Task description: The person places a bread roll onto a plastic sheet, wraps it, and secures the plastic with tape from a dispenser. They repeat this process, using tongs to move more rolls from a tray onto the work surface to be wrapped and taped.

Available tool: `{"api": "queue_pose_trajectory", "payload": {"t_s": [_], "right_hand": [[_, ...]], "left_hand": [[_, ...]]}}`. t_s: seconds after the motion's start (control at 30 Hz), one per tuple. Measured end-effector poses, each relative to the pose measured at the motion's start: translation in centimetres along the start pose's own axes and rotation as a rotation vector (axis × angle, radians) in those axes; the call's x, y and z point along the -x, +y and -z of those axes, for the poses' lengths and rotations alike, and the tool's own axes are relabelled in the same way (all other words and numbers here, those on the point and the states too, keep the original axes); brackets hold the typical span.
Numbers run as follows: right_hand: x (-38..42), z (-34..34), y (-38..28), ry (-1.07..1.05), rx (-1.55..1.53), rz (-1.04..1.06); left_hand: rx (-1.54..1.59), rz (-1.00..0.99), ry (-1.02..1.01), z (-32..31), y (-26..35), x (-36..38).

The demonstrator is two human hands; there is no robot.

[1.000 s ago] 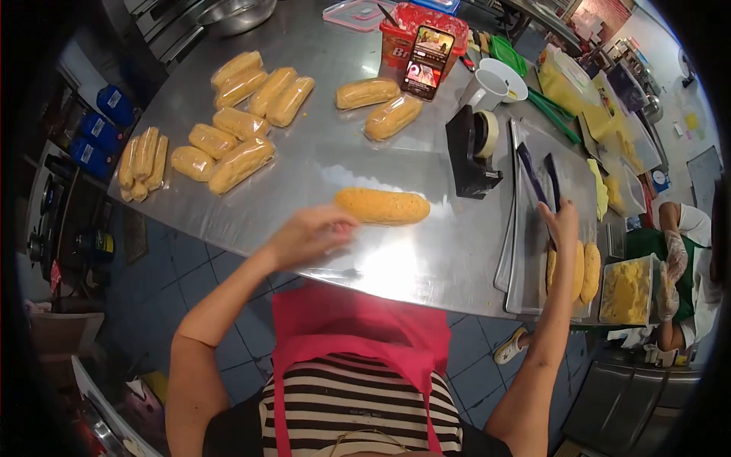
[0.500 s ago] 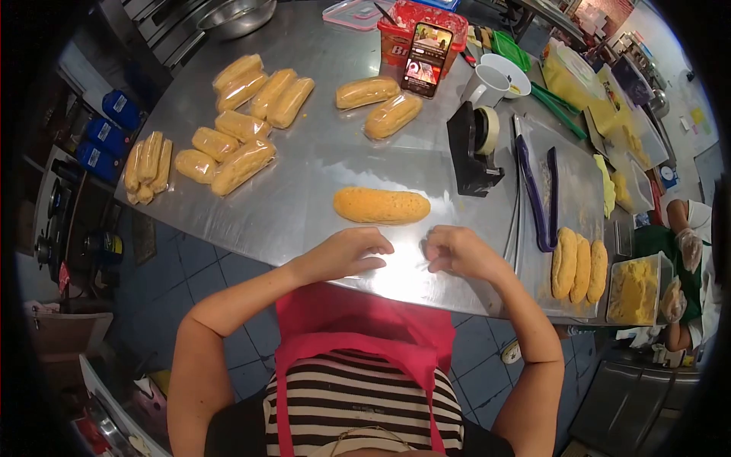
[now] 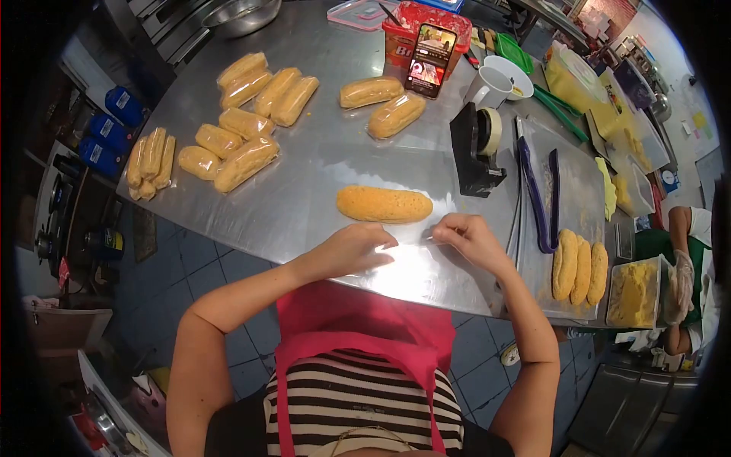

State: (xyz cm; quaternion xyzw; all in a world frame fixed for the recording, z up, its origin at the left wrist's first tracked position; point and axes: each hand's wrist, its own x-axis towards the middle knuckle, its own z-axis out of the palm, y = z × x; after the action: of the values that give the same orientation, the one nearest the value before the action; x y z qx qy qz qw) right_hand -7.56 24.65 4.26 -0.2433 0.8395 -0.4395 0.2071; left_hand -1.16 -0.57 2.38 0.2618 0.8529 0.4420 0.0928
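A golden, crumb-speckled bread roll (image 3: 384,204) lies crosswise on a sheet of clear plastic wrap (image 3: 324,171) spread on the steel table. My left hand (image 3: 352,247) is just in front of the roll's left half, thumb and fingers apart with a gap between them. Close to the roll's right end, my right hand (image 3: 466,234) is closed in a pinch, apparently on the edge of the plastic wrap; glare on the table partly hides the film. Neither hand touches the roll.
Wrapped rolls (image 3: 247,164) sit at the left, others (image 3: 396,114) behind. A tape dispenser (image 3: 476,156), purple-handled tongs (image 3: 544,198) and unwrapped rolls (image 3: 579,266) stand to the right. A phone (image 3: 430,61) leans on a red tub (image 3: 396,49). A gloved co-worker's hand (image 3: 681,282) is far right.
My right hand has risen slightly away from the table's front edge, its fingers now pinched closer together. My left hand has shifted only a little. The co-worker's gloved hands have moved.
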Motion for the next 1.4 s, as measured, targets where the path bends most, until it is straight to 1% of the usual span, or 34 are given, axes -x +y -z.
{"api": "queue_pose_trajectory", "payload": {"t_s": [0.07,0.1,0.17,0.2,0.3,0.4,0.5,0.6,0.73,0.8,0.83,0.87,0.9,0.93,1.03,1.07,1.17,1.27,1.37,1.4], "right_hand": [[0.2,-0.1,-0.6,0.15,0.149,0.101],[0.2,0.2,-0.6,0.179,0.07,0.005],[0.3,1.4,-0.2,0.241,-0.087,-0.189],[0.3,1.9,0.3,0.173,-0.196,-0.239],[0.2,1.2,0.6,0.069,-0.528,-0.323],[-2.8,0.7,1.9,0.236,-0.528,-0.195],[-6.5,0.8,1.2,0.426,0.103,0.088],[-9.7,-0.4,0.1,0.503,0.513,0.002],[-11.3,-0.3,0.8,0.598,0.317,0.131],[-10.2,0.8,0.6,0.581,0.25,0.19],[-9.5,1.2,-0.2,0.572,0.219,0.22],[-8.3,1.3,-1.2,0.544,0.082,0.153],[-7.4,1.4,-1.4,0.515,0.096,0.159],[-6.6,1.6,-1.3,0.485,0.111,0.164],[-4.0,1.7,-2.0,0.405,0.123,0.149],[-3.4,1.7,-2.3,0.382,0.122,0.141],[-1.9,1.8,-2.2,0.27,0.148,0.22],[-1.5,2.0,-2.6,0.135,0.17,0.192],[-1.6,2.3,-2.6,0.157,0.115,0.272],[-1.8,2.2,-2.7,0.158,0.149,0.273]], "left_hand": [[0.185,0.064,0.09,-0.6,-1.0,0.0],[0.276,0.096,0.134,-0.6,-0.9,0.0],[0.358,0.19,0.124,0.0,-0.1,0.4],[0.401,0.236,0.121,0.2,0.3,0.6],[0.358,0.041,0.134,-0.8,-1.1,0.9],[0.278,0.009,0.089,-1.0,-0.8,0.6],[0.173,0.058,0.033,-0.6,-0.1,0.2],[0.148,0.0,0.027,-0.5,-0.3,-0.3],[0.075,0.008,-0.001,0.7,0.2,-0.9],[0.055,0.015,0.009,1.9,0.9,-1.4],[-0.011,-0.013,0.019,2.6,1.0,-1.8],[-0.078,-0.042,0.031,3.4,1.1,-2.2],[-0.147,-0.072,0.044,4.1,1.1,-2.6],[-0.162,-0.024,0.051,4.5,1.3,-2.7],[-0.458,-0.223,0.363,4.9,1.8,-3.1],[-0.478,-0.218,0.352,4.9,1.7,-3.3],[-0.54,-0.205,0.309,5.2,1.1,-3.8],[-0.366,0.019,0.048,5.9,0.9,-4.2],[-0.256,0.096,0.067,6.0,1.4,-4.5],[-0.176,0.085,0.081,5.9,1.1,-4.7]]}}
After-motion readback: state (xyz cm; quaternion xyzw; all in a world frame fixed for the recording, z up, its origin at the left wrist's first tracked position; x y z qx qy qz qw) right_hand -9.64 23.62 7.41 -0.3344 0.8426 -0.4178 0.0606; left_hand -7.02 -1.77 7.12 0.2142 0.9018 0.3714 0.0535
